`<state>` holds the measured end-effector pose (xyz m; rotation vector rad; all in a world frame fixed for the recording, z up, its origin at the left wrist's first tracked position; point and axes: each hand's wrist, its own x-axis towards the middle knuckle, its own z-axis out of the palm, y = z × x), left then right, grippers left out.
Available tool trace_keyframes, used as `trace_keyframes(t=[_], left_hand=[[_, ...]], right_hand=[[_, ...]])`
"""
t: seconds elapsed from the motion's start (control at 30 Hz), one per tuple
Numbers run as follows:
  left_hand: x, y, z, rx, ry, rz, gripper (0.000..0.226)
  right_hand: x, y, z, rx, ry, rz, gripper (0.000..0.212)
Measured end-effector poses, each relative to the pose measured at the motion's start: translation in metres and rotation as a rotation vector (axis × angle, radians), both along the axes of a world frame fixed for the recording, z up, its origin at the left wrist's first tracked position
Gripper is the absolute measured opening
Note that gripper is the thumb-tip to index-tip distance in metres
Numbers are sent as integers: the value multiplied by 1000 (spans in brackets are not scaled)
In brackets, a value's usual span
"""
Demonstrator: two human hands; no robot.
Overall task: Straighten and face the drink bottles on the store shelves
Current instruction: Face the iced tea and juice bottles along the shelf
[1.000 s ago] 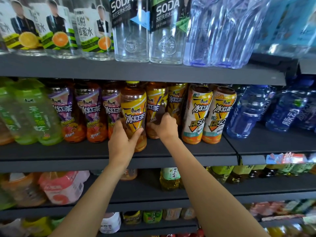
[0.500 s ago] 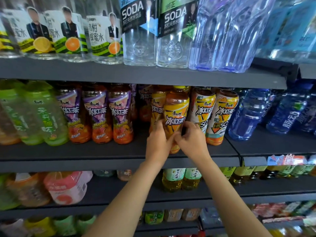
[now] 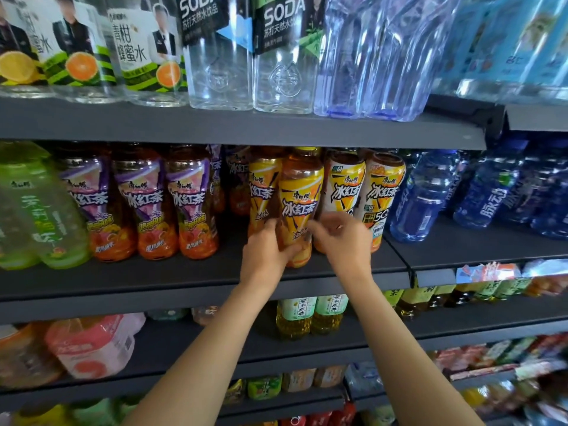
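My left hand (image 3: 264,252) grips the yellow tea bottle (image 3: 299,207), same as 0.5 s ago, on the shelf (image 3: 184,278) just left of the white-label bottles (image 3: 365,192). Right hand (image 3: 344,238) now off it, fingers loosely curled, holding nothing.

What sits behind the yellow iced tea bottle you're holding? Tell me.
Behind the yellow iced tea bottle, gripped by the left hand, another yellow-label bottle shows at its left. Anything directly behind is hidden by the bottle itself.
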<state>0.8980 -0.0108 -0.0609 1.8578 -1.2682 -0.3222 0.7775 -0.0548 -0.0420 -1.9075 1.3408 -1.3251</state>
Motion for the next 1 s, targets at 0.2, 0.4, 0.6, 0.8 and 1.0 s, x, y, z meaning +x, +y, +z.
trace_keyframes(t=[0.2, 0.4, 0.6, 0.8, 1.0], left_hand=[[-3, -4, -3, 2, -24, 13, 64], [-9, -8, -3, 35, -145, 83, 59], [-30, -13, 8, 56, -189, 196, 52], [-40, -23, 3, -52, -158, 238, 51], [-86, -19, -26, -432, -319, 8, 38]], right_hand=[[-16, -20, 0, 76, 174, -266, 59], [-6, -25, -11, 158, 389, -258, 62], [-11, -28, -12, 149, 400, -266, 62], [-28, -33, -10, 117, 315, -199, 60], [-87, -57, 1, 102, 117, -259, 66]])
